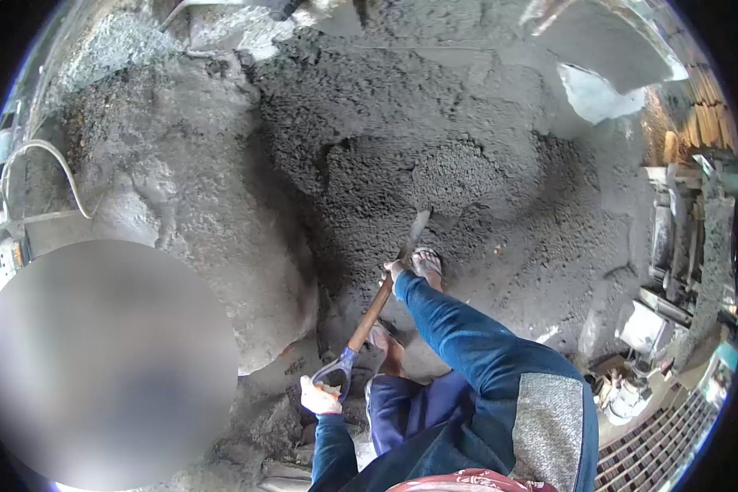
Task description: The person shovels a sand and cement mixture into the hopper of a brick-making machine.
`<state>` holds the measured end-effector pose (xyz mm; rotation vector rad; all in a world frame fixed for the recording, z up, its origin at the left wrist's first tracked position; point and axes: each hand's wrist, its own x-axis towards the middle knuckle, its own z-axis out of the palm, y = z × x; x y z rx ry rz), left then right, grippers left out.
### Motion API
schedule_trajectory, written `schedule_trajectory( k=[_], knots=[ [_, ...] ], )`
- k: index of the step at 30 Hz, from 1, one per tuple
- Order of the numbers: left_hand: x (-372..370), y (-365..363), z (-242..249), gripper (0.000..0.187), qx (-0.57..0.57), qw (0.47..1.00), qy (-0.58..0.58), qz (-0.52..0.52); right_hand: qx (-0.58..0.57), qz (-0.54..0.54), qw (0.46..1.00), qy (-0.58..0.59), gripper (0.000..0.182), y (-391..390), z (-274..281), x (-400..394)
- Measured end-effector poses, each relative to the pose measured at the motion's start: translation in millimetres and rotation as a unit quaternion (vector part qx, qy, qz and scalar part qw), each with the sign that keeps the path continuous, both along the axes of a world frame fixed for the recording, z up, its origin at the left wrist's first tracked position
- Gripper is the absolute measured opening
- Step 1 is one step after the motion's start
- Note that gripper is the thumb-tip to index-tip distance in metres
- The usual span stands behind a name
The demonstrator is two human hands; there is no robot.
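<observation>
A shovel with a wooden shaft (371, 313) slants across the lower middle of the head view. My left hand (321, 396), pale as if gloved, is closed around its blue D-shaped handle (342, 366). Higher up, my right hand (397, 271) wraps round the shaft near the metal neck (419, 225). The blade is hidden under a heap of grey, crumbly wet mix (459, 176). My bare feet stand just below, one foot (427, 262) beside my right hand.
A large grey mound (205, 213) rises on the left. A pale hose (61, 160) curves at the far left, above a blurred round patch. Tools and metal parts (672, 238) line the right edge, with a white container (642, 328) and a slatted grate (656, 447) below.
</observation>
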<state>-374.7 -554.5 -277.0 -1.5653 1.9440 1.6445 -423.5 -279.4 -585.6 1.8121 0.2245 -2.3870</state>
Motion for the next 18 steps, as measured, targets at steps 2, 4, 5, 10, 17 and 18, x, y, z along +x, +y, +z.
schedule_trajectory(
  k=[2, 4, 5, 10, 17, 18],
  knots=[
    [9, -11, 4, 0.053, 0.024, 1.0, -0.017, 0.0, 0.04, -0.02, 0.998, -0.053, 0.011, 3, 31, 9],
    [13, -12, 13, 0.055, 0.051, 0.998, -0.026, -0.027, 0.035, -0.055, 0.996, -0.068, 0.012, 31, 80, 23],
    [19, -20, 11, 0.056, 0.076, 0.996, -0.029, -0.041, 0.008, -0.079, 0.995, -0.057, 0.012, 49, 112, 36],
    [9, 17, 16, 0.063, 0.191, 0.968, -0.078, -0.143, 0.15, -0.122, 0.971, -0.142, 0.011, 124, 193, 100],
    [-51, 231, 94, 0.055, 0.358, 0.877, -0.038, -0.32, 0.317, -0.301, 0.899, -0.038, 0.009, 326, 410, 162],
    [-57, 269, 117, 0.052, 0.397, 0.86, -0.012, -0.321, 0.339, -0.337, 0.878, -0.024, 0.01, 356, 449, 164]
  ],
)
